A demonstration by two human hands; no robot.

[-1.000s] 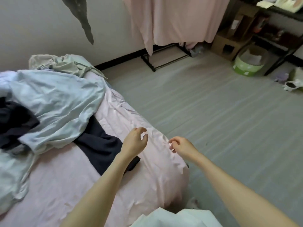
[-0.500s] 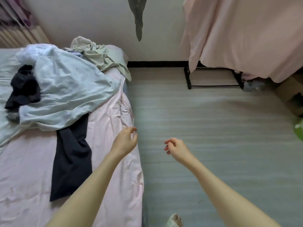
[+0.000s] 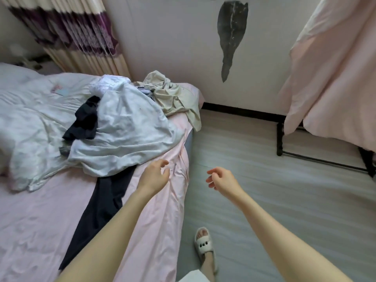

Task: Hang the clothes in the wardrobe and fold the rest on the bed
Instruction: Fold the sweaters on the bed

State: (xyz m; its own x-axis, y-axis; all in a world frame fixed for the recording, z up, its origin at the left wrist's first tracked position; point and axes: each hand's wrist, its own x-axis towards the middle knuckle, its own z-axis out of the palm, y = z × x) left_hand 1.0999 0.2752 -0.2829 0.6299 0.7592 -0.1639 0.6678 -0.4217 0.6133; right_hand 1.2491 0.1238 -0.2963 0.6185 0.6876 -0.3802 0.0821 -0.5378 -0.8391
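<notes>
Clothes (image 3: 122, 131) lie heaped on the bed (image 3: 36, 210) beyond both hands, left (image 3: 153, 176) and right (image 3: 223, 180), fingers loosely curled, empty.

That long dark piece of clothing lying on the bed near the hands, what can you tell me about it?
The dark garment is navy or black, of soft matte cloth, long and narrow. It lies flat and stretched out on the pink bedsheet, running from near the bed's near edge up toward the pile. Its upper end is tucked under the crumpled pale blue-white garment. The left forearm crosses in front of its lower part; whether they touch cannot be told. What kind of garment it is cannot be told.
</notes>
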